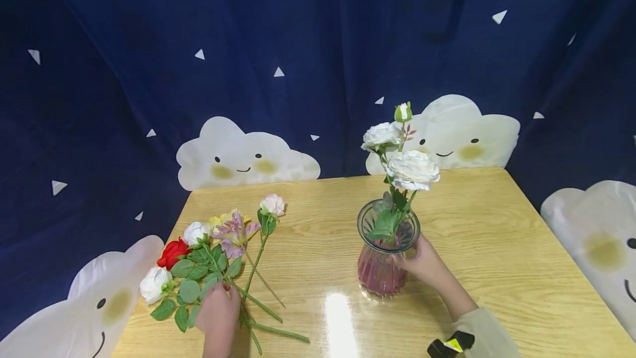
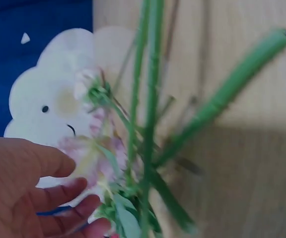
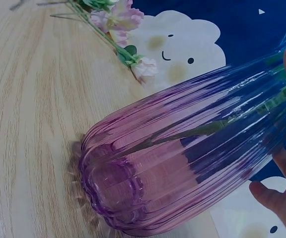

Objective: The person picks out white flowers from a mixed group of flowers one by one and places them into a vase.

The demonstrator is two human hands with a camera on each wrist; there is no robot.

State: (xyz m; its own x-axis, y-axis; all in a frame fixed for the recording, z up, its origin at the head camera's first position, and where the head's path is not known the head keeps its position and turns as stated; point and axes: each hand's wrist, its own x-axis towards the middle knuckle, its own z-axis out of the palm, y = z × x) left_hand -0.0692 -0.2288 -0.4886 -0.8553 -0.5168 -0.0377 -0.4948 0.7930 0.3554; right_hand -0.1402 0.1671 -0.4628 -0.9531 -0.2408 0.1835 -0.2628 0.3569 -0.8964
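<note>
A ribbed glass vase [image 1: 381, 269], pink below and bluish at the rim, stands on the table. White flowers [image 1: 413, 170] and a bud rise from it; one green stem [image 3: 182, 133] shows through the glass. My right hand [image 1: 422, 258] grips the vase near its neck from the right side. At the left, my left hand [image 1: 220, 309] is over a pile of artificial flowers, close to their green stems [image 2: 150, 99]. In the left wrist view its fingers are loosely bent and apart, with nothing held between them. Leaves partly hide that hand's contact.
The pile holds a red rose [image 1: 172, 253], a white rose [image 1: 155, 284], a purple lily-like flower [image 1: 234, 235] and a pale pink rose [image 1: 273, 205]. Stem ends point toward the front of the wooden table [image 1: 308, 225]. A blue curtain [image 1: 298, 26] with clouds hangs behind.
</note>
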